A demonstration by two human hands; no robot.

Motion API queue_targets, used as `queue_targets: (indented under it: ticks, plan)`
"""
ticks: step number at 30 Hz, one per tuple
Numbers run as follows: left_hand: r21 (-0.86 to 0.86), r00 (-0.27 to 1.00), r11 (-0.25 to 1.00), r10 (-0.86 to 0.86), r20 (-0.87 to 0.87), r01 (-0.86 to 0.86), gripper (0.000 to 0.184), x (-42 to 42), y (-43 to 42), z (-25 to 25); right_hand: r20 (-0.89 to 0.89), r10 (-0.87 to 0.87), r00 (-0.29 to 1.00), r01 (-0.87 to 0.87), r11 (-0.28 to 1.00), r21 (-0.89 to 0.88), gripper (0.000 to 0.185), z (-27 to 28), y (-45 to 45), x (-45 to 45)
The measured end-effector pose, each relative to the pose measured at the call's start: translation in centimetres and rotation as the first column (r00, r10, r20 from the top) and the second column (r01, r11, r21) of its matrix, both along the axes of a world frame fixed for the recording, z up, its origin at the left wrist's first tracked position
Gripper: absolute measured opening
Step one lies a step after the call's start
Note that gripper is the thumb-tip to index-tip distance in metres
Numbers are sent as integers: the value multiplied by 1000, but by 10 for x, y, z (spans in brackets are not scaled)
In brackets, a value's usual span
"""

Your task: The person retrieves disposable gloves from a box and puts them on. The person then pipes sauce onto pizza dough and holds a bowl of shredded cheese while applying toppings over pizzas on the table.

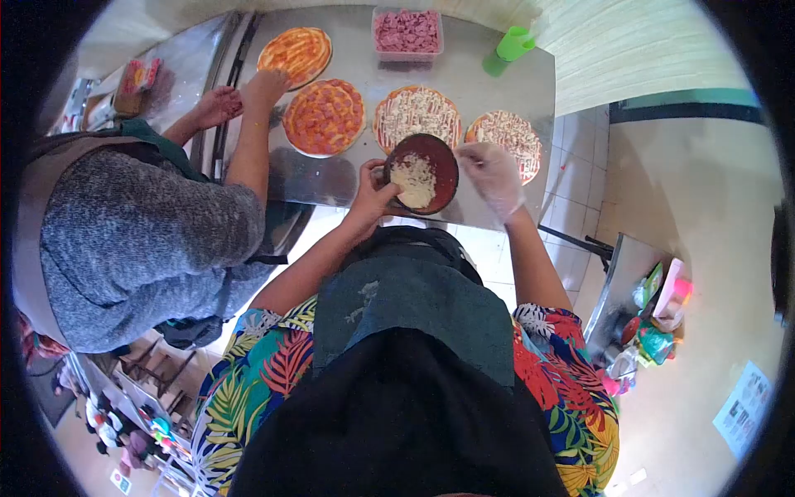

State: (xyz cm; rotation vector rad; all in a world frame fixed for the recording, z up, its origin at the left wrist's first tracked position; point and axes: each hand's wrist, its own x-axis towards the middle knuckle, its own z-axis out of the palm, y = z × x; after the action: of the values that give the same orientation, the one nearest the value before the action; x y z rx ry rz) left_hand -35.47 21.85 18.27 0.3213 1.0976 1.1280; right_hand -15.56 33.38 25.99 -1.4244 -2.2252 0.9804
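Note:
My left hand [375,193] grips the rim of a dark bowl [445,174], its thumb over the edge. Pale grated cheese [414,180] lies in the bowl, mostly on the left side. In a clear glove, my right hand [490,176] is just right of the bowl, over the near edge of the rightmost pizza [515,141]; its fingers are bent together, and anything between them is too small to make out. Behind the bowl lies another pizza [416,114] with white topping. Left of it is a pizza [324,118] with pinkish pieces.
A co-worker [149,224] stands at the left, one hand over a sauced pizza [295,56]. On the steel table [464,74] are a plastic box of diced pink meat [407,35] and a green cup [515,43]. Bags [656,344] lie on a side surface at right.

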Motion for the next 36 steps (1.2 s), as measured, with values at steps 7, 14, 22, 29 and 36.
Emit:
queue_targets:
  ticks: [7,14,22,29,36]
  plan:
    - [80,993,995,-52,-103,61,64,-3,1,9,407,176,896,-223,972,69,42,-48,-51,-69]
    - [88,986,989,-103,-133,115,65,-9,-8,3,49,263,964,-266,961,80,25,-74,-58,-70]
    - [39,996,996,-80,44,78,65,8,6,4,-29,-180,983,166,948,-273,29,-52,-37,-38]
    - [-44,995,998,-43,88,47,64,36,25,7,-472,-626,621,180,700,-691,18,-43,2,25]
    - [-37,996,999,8,85,-5,59,24,23,0,-465,-705,536,374,692,-618,22,-97,69,138]
